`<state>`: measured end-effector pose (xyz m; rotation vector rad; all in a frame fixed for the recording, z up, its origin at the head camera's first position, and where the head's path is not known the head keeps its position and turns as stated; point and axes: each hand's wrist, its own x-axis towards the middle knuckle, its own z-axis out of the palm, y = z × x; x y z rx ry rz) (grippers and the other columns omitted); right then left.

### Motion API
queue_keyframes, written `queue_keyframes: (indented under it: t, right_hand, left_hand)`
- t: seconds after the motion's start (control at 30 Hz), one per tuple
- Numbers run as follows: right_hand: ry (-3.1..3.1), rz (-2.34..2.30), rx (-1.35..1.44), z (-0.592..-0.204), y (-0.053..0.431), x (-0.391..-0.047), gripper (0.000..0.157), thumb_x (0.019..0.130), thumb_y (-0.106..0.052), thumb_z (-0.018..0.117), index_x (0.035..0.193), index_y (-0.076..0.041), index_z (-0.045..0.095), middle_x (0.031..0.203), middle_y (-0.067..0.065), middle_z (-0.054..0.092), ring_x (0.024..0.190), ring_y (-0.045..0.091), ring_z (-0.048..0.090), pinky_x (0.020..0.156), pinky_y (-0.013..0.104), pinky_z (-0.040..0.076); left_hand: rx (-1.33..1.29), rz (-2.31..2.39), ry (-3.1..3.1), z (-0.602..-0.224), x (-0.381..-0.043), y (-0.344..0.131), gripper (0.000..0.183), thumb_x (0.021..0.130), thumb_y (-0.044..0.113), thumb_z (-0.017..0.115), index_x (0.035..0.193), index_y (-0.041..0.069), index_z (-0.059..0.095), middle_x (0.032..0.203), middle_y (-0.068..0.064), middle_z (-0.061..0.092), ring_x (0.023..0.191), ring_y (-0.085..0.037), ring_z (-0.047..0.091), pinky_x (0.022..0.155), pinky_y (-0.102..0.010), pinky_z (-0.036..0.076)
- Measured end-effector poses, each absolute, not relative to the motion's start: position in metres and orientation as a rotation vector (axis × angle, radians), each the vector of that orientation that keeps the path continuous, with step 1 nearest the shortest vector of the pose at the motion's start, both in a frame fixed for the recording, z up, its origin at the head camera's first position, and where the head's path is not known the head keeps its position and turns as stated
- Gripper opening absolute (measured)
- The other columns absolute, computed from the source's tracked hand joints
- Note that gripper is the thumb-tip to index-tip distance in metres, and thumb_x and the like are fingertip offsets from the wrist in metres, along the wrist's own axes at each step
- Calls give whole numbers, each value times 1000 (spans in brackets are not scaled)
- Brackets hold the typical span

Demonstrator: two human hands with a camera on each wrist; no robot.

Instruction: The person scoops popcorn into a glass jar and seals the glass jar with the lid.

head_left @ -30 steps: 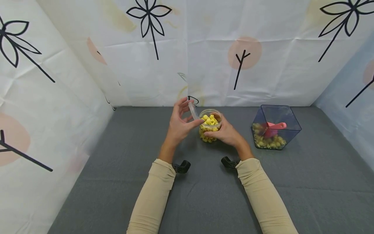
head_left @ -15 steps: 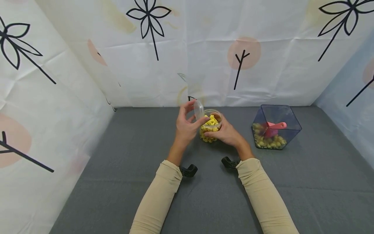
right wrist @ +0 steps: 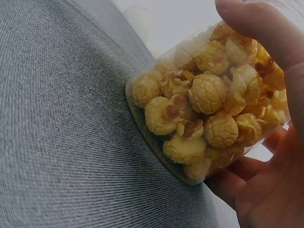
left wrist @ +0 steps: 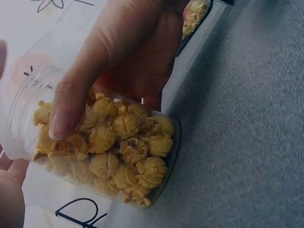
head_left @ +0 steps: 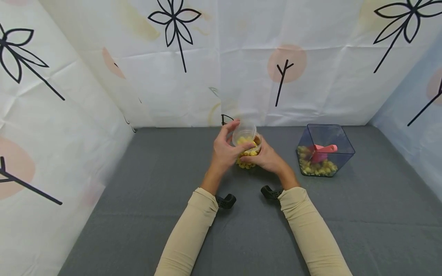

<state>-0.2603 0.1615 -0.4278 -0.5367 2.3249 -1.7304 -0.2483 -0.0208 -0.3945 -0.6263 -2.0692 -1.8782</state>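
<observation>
A clear jar (head_left: 246,165) full of yellow popcorn stands on the grey cloth in the head view. My right hand (head_left: 271,157) grips its side, thumb across the front. In the right wrist view the popcorn (right wrist: 206,95) shows through the jar wall, and the base rests on the cloth. My left hand (head_left: 225,151) pinches a translucent round lid (head_left: 243,132) between thumb and fingers. The lid leans over the jar's mouth, overlapping its rim. Only part of the left hand (left wrist: 10,199) shows at the left wrist view's edge, beside the jar's threaded neck (left wrist: 31,109).
To the right stands a bluish see-through square bin (head_left: 340,163) with popcorn in its bottom and a pink scoop (head_left: 324,149) inside. A white patterned cloth wall (head_left: 248,88) rises just behind the jar. Grey cloth (head_left: 248,237) covers the table.
My left hand has moved right with the lid, from beside the jar to over its mouth, and the lid has turned from edge-on to face-on. The right hand and jar have stayed put.
</observation>
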Motion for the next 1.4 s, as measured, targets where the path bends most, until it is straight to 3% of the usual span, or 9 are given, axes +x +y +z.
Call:
queue_keyframes:
  t: [0.17,0.33,0.67,0.97,1.17,1.4]
  right_hand:
    - [2332,-1721,-558,-427,161,-261,93,87,-26,83,158,-26,22,144,6,45,122,25,54,100,43,48]
    - [2328,-1725,-578,-427,160,-262,92,87,-24,83,157,-25,24,144,6,47,123,25,54,101,44,48]
    - [2335,-1742,-634,-430,161,-264,83,89,-17,80,154,-20,29,143,10,49,122,26,55,101,43,48]
    - [2342,-1738,-587,-430,162,-262,89,91,-16,78,159,-22,22,151,10,42,135,29,46,108,51,42]
    - [2372,-1719,-587,-428,161,-263,88,89,-15,80,158,-16,25,150,11,44,131,29,49,104,48,46]
    - [2326,-1757,-590,-429,160,-265,90,88,-11,80,158,-13,23,149,11,44,129,29,51,102,47,48]
  left_hand:
    - [-665,-1836,-2092,-395,-248,-19,77,74,10,92,141,8,54,154,-6,48,147,-18,44,123,-33,36]
    - [-666,-1800,-2093,-394,-249,-17,80,71,9,94,141,8,55,152,-14,46,143,-23,46,123,-37,36]
    - [-754,-1715,-2123,-396,-252,-16,90,65,12,98,143,5,52,151,-14,45,140,-25,47,121,-46,37]
    - [-808,-1660,-2239,-398,-253,-25,89,73,17,94,150,16,48,150,-9,45,140,-26,48,117,-45,42]
    - [-771,-1688,-2246,-397,-252,-26,90,77,20,91,153,18,43,149,-14,45,143,-26,48,119,-45,41]
    - [-759,-1612,-2260,-395,-252,-26,93,77,24,92,154,20,40,148,-8,46,139,-27,52,117,-41,44]
